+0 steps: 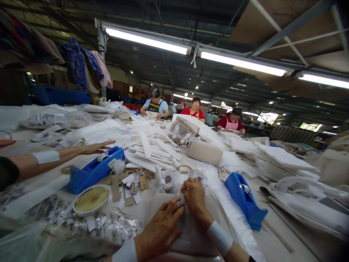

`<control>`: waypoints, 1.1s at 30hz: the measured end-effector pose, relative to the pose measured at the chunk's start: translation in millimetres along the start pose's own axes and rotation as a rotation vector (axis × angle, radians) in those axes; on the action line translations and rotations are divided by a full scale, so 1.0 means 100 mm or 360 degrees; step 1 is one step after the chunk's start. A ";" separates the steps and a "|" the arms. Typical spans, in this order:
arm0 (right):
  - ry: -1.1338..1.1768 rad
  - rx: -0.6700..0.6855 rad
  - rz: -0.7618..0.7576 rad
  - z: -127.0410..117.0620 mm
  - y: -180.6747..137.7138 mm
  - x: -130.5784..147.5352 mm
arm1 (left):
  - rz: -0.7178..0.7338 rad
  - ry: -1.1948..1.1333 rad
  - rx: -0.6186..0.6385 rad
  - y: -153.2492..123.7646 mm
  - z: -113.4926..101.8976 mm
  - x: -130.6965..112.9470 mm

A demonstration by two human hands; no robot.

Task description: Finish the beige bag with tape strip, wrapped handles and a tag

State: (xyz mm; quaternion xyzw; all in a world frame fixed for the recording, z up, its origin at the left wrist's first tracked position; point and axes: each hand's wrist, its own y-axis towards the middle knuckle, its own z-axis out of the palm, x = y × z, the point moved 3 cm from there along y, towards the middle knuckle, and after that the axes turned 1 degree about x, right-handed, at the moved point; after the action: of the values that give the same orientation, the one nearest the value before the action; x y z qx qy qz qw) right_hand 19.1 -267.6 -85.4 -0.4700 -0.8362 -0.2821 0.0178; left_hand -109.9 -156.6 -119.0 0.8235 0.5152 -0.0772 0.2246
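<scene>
My left hand (159, 231) lies flat, fingers apart, on the clear bag (188, 233). My right hand (195, 198) pinches its top (near worktop edge).

- Three long fluorescent tubes (148, 40) overhead, from eleven to two o'clock, give bright, even white light.
- The white fabric (152, 145) at centre looks pale, nearly washed out.
- The ceiling stays dim.
- Shadows are soft and faint.
- Wide-angle bending and blur grow toward the corners, worst at seven and four o'clock.
</scene>
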 end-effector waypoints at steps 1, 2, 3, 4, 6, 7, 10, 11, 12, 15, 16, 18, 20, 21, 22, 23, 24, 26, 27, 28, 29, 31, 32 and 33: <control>-0.0035 -0.0007 -0.0012 0.00 -0.01 0.00 | -0.0007 0.0005 0.0037 0.00 -0.02 -0.02; -0.0065 -0.0013 -0.0023 0.00 -0.01 0.01 | -0.0014 0.0005 0.0066 0.01 -0.05 -0.04; -0.0088 -0.0017 -0.0034 0.00 -0.02 0.01 | -0.0017 0.0002 0.0090 0.01 -0.08 -0.06; -0.0106 -0.0020 -0.0043 0.00 -0.03 0.01 | -0.0014 -0.0003 0.0113 0.02 -0.11 -0.08; -0.0126 -0.0025 -0.0059 0.01 -0.03 0.00 | 0.0009 -0.0016 0.0150 0.03 -0.15 -0.12; -0.0129 -0.0027 -0.0064 0.01 -0.03 0.00 | 0.0023 -0.0024 0.0164 0.03 -0.16 -0.13; -0.0121 -0.0036 -0.0071 0.02 -0.03 -0.01 | 0.0063 -0.0027 0.0207 0.04 -0.15 -0.13; -0.0116 -0.0042 -0.0073 0.02 -0.03 -0.01 | 0.0064 -0.0009 0.0212 0.03 -0.13 -0.12; -0.0109 -0.0051 -0.0070 0.02 -0.03 -0.02 | 0.0059 0.0021 0.0209 0.03 -0.11 -0.11; -0.0089 -0.0070 -0.0048 0.02 -0.03 -0.03 | 0.0048 0.0139 0.0138 0.02 -0.05 -0.07; -0.0083 -0.0074 -0.0038 0.03 -0.03 -0.04 | 0.0056 0.0175 0.0106 0.02 -0.03 -0.06; -0.0085 -0.0076 -0.0028 0.03 -0.03 -0.04 | 0.0087 0.0227 0.0062 0.02 0.00 -0.04; -0.0113 -0.0071 -0.0023 0.04 -0.04 -0.04 | 0.0128 0.0263 0.0054 0.05 0.02 -0.02; -0.0133 -0.0064 -0.0020 0.04 -0.04 -0.04 | 0.0145 0.0282 0.0055 0.08 0.02 -0.01; -0.0152 -0.0057 -0.0016 0.05 -0.05 -0.04 | 0.0163 0.0302 0.0053 0.12 0.02 0.00; -0.0169 -0.0049 -0.0013 0.05 -0.05 -0.03 | 0.0180 0.0324 0.0040 0.17 0.02 0.02; -0.0182 -0.0041 -0.0011 0.05 -0.05 -0.03 | 0.0193 0.0341 0.0014 0.22 0.01 0.04; -0.0206 -0.0025 -0.0012 0.06 -0.04 -0.03 | 0.0202 0.0342 -0.0075 0.35 -0.01 0.08; -0.0219 -0.0015 -0.0016 0.06 -0.04 -0.03 | 0.0192 0.0324 -0.0133 0.41 -0.01 0.10; -0.0233 -0.0004 -0.0021 0.07 -0.03 -0.03 | 0.0168 0.0299 -0.0192 0.46 -0.01 0.12; -0.0247 0.0008 -0.0028 0.07 -0.02 -0.03 | 0.0133 0.0270 -0.0246 0.50 -0.01 0.13; -0.0278 0.0030 -0.0048 0.06 0.00 -0.03 | 0.0066 0.0207 -0.0318 0.54 0.02 0.15; -0.0293 0.0041 -0.0060 0.05 0.01 -0.02 | 0.0041 0.0175 -0.0332 0.54 0.03 0.15; -0.0304 0.0053 -0.0073 0.05 0.03 -0.01 | 0.0023 0.0143 -0.0330 0.54 0.05 0.16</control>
State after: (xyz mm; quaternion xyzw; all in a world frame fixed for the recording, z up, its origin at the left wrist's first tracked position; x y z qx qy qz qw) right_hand 23.2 -265.4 -88.5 -0.4750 -0.8492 -0.2224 -0.0608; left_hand -54.8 -165.8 -113.1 0.8022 0.5239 0.0151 0.2859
